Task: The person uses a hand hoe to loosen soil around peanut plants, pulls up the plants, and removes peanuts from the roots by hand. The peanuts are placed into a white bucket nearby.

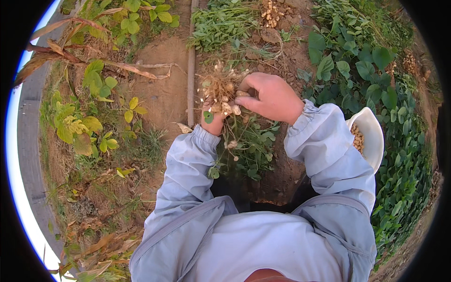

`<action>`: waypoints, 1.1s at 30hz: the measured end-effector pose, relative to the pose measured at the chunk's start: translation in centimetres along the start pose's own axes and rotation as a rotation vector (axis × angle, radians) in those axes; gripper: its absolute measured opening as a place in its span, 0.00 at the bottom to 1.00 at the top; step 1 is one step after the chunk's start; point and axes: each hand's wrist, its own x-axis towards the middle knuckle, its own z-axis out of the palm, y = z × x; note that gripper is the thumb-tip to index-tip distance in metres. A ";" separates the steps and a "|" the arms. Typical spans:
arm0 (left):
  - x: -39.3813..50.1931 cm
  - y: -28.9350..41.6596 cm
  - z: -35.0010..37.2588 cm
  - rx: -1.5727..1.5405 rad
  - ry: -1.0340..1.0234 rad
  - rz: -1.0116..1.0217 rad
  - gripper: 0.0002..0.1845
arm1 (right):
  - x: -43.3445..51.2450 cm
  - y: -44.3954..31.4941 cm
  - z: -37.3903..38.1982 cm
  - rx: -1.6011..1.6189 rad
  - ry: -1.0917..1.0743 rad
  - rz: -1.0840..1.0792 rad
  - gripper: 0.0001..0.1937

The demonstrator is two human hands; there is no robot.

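An uprooted peanut plant [221,84] is in my left hand [213,122], which is partly hidden behind its roots and pods. The root end points away from me, and its leafy stems [252,142] hang back towards my body. Pale, soil-marked peanut pods [230,108] cluster around the roots. From the right, my right hand [273,97] reaches in with bent fingers, and its thumb and forefinger pinch a peanut pod [242,93] at the edge of the cluster. Beside my right forearm stands a white container [376,141] with loose peanuts [357,138] in it, partly covered by the sleeve.
A pile of peanuts [271,14] lies on the soil ahead, beside green cut plants [225,26]. A long narrow pole [191,70] runs along the ground on the left. Broad-leaved vines [370,70] fill the right side. Yellowing plants [79,128] and dry leaves [58,53] stand at left.
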 end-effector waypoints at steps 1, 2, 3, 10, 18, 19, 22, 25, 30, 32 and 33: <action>-0.1 0.1 0.5 0.025 0.051 0.063 0.16 | -0.3 -0.1 0.1 0.143 -0.038 0.058 0.13; -0.2 0.5 0.8 -0.002 0.145 0.056 0.15 | -0.7 -0.2 0.2 0.286 -0.077 0.117 0.13; 0.1 1.7 1.8 -0.031 0.225 0.053 0.13 | -1.2 -0.1 -0.3 0.418 -0.107 0.180 0.12; 2.4 2.5 -1.3 -0.334 0.482 -0.113 0.17 | -3.0 -0.4 2.2 0.612 -0.052 0.267 0.10; 1.7 2.0 -0.8 -0.176 0.473 0.053 0.16 | -1.6 -0.6 6.9 0.149 -0.152 0.318 0.14; 1.9 0.7 -1.8 -0.205 0.433 0.035 0.18 | -1.7 -0.6 6.9 0.235 -0.151 0.262 0.14; 1.9 -2.0 -4.5 -0.283 0.323 -0.020 0.25 | -2.6 -1.7 7.4 0.434 -0.148 0.071 0.11; 1.0 -0.6 -3.1 -0.375 0.205 -0.062 0.29 | -3.1 -2.4 7.2 0.573 -0.208 0.161 0.11; -0.8 3.4 -0.4 -0.509 0.058 -0.060 0.28 | -3.7 -3.0 6.4 0.493 -0.254 0.180 0.11; -1.0 3.9 -0.6 -0.635 -0.088 -0.059 0.28 | -3.7 -3.1 6.1 0.365 -0.146 0.090 0.11; -1.2 4.0 -0.7 -0.623 -0.080 -0.059 0.28 | -3.7 -3.2 6.0 0.276 -0.070 0.029 0.10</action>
